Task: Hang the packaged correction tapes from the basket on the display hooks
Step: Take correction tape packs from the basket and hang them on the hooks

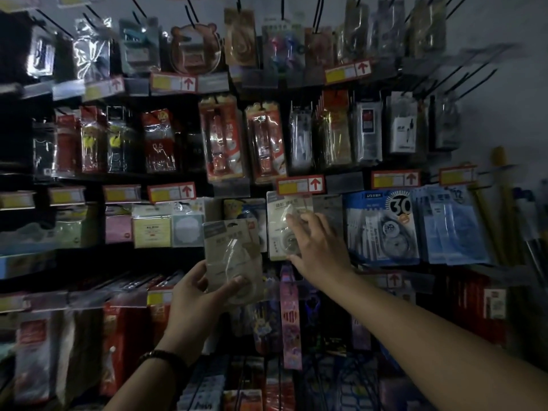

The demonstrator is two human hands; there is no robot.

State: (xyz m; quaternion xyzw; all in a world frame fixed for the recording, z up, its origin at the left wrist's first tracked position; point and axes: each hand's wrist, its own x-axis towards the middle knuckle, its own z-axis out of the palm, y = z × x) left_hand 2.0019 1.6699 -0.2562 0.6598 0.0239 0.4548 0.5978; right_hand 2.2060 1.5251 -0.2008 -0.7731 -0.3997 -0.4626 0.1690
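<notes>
Dim rows of display hooks (462,84) fill a shop wall, hung thick with packaged pens, sticky notes and other stationery above red-arrowed price tags (301,185). Seen from the head camera, the job looks partly done. One beige correction tape pack (281,215) already hangs in the third row, just below a price tag and beside the blue correction tape packs (382,226). A second beige pack (231,247) is not yet on a hook.

That second pack sits upright in the left hand (195,295), pinched at its lower end between the thumb in front and the fingers curled behind, just left of the hung pack and a little lower. The right hand (317,247) reaches across to the hung pack, its fingers spread and nearly straight over the clear blister, with the thumb at the pack's lower edge. It touches the pack rather than grips it.

No basket can be made out for certain in the dark lower frame, so how many packs remain cannot be told.
</notes>
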